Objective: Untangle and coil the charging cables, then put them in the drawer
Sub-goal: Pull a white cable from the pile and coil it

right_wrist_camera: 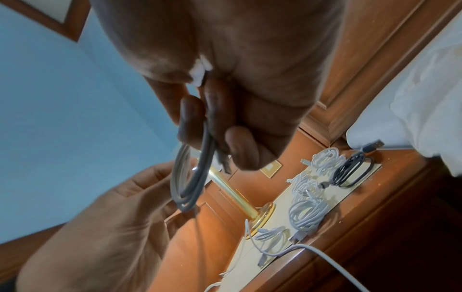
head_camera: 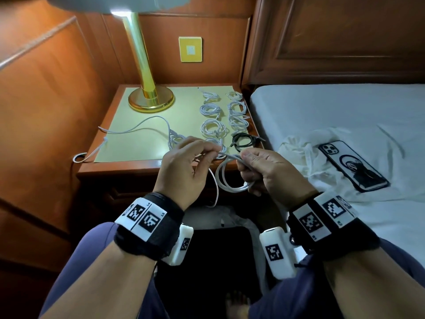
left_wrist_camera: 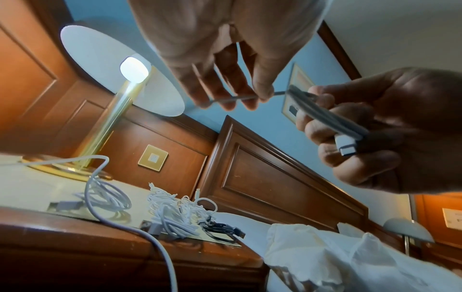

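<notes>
Wooden nightstand (head_camera: 128, 168), largest item, stood ahead of the person and slightly to their left, topped by a pale mat (head_camera: 138, 143) and a brass lamp (head_camera: 150, 97); a bed (head_camera: 345, 116) adjoined it on the right, with a phone (head_camera: 353, 168) lying on crumpled white cloth.

Finished coils (head_camera: 222, 116): white cables in two rows along the mat's right side, running away from the person; one black coil (head_camera: 243, 141) at the near end of the right row.

Loose white cable (head_camera: 147, 125): uncoiled, trailing leftward across the mat and over the nightstand's near-left edge.

Cable in hand (head_camera: 230, 178): white, partly coiled, held in the air between the hands, just in front of the nightstand's near edge. Its loops hung downward from the right hand (head_camera: 271, 173), whose fingers were curled round the bunched loops, a white plug (left_wrist_camera: 346, 147) showing among them. A short straight run lay roughly left to right across to the left hand (head_camera: 184, 166), which pinched it between thumb and fingertips (left_wrist_camera: 265, 92), the other fingers fairly straight.

Judgement: winding was under way; the free tail lay on the left hand's side, so the left hand would feed and the right would gather. No drawer opening was visible.
</notes>
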Action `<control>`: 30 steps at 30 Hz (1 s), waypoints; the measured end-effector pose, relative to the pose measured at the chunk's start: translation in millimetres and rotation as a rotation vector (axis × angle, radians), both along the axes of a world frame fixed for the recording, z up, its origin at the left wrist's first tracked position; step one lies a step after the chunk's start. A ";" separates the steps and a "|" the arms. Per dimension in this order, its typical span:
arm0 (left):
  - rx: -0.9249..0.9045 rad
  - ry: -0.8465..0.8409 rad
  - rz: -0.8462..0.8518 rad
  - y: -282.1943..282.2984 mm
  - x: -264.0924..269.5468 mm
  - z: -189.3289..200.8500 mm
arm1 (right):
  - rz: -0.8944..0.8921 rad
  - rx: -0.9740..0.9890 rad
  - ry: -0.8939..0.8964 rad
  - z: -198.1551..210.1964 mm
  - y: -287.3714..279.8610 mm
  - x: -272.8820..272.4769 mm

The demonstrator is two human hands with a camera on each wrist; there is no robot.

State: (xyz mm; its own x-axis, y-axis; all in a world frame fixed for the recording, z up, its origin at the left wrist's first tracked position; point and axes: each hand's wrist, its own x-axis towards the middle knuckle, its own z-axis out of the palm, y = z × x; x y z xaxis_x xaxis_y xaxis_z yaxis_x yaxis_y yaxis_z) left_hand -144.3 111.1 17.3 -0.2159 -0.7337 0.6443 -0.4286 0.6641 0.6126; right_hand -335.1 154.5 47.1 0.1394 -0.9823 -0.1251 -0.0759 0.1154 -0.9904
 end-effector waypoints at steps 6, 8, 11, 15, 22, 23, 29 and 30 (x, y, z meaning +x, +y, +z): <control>0.327 0.272 -0.013 2.2 -8.9 1.5 | 0.005 -0.008 -0.148 -0.3 -0.5 -0.2; 0.536 0.430 -0.112 3.1 -11.4 2.7 | -0.003 -0.026 -0.149 -2.5 -3.1 0.2; 0.683 0.581 -0.172 3.2 -12.6 2.1 | -0.007 -0.069 -0.090 -8.1 -9.1 4.6; 0.826 0.759 -0.278 4.0 -14.0 5.1 | -0.046 -0.121 -0.022 -14.4 -14.6 9.5; 0.859 0.666 -0.361 3.1 -12.4 2.9 | -0.077 -0.242 0.103 -17.9 -18.6 5.0; 0.873 0.676 -0.370 2.8 -13.4 2.8 | -0.082 -0.255 0.121 -17.5 -17.5 5.9; 1.011 0.816 -0.437 0.5 -18.2 6.6 | -0.126 -0.279 0.133 -15.2 -18.5 9.7; 0.999 0.791 -0.453 0.9 -19.1 7.8 | -0.127 -0.294 0.153 -16.4 -18.9 9.6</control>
